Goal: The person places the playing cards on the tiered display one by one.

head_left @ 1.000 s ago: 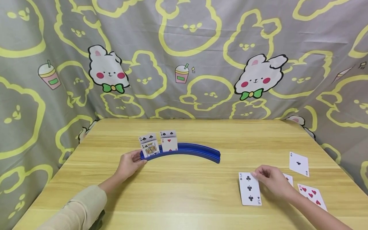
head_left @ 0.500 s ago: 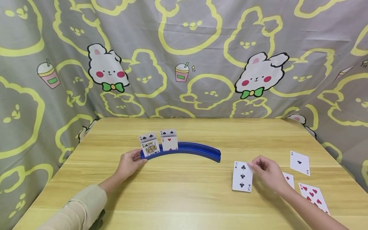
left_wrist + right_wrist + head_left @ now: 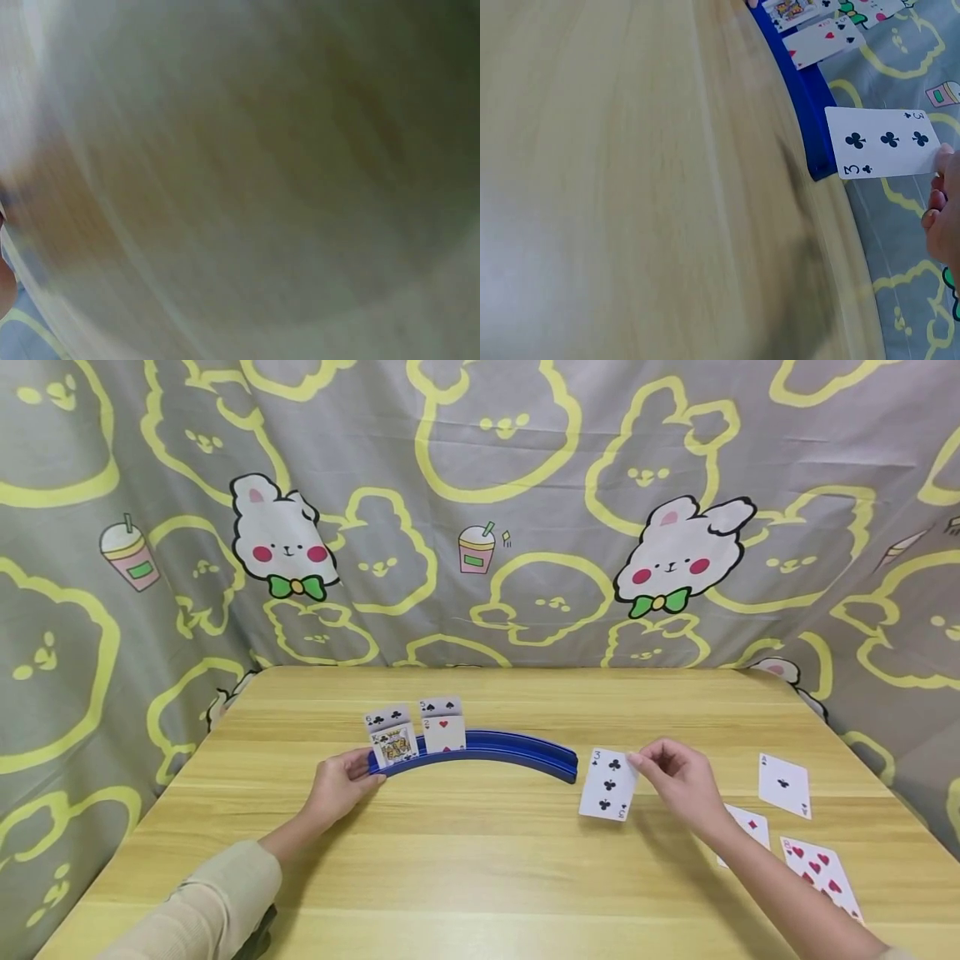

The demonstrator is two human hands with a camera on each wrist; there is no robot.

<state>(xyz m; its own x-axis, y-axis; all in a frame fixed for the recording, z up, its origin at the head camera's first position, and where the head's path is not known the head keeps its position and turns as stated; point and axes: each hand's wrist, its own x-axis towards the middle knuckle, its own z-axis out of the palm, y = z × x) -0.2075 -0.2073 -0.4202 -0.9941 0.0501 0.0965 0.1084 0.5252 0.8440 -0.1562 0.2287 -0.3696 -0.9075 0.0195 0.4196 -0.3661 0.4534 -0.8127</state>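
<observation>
A curved blue playing card holder (image 3: 517, 750) lies on the table. My left hand (image 3: 341, 789) grips its left end, thumb at the front. In its slots stand a king of clubs (image 3: 395, 747) before a six of clubs (image 3: 387, 717), and a two of hearts (image 3: 444, 734) before a five of spades (image 3: 441, 706). Beyond the holder's right end, my right hand (image 3: 686, 785) pinches the three of clubs (image 3: 609, 787) by its upper right corner. That card is raised and faces me; in the right wrist view it overlaps the holder's end. The left wrist view is mostly blurred.
On the right of the wooden table (image 3: 480, 877) lie an ace of clubs (image 3: 784, 786), an eight of hearts (image 3: 823, 878) and a diamond card (image 3: 750, 828) partly hidden by my right forearm. A patterned curtain (image 3: 547, 635) hangs behind the table.
My right hand has carried the three of clubs leftward and away from me, up to the holder's right end. The left hand and the holder have stayed in place.
</observation>
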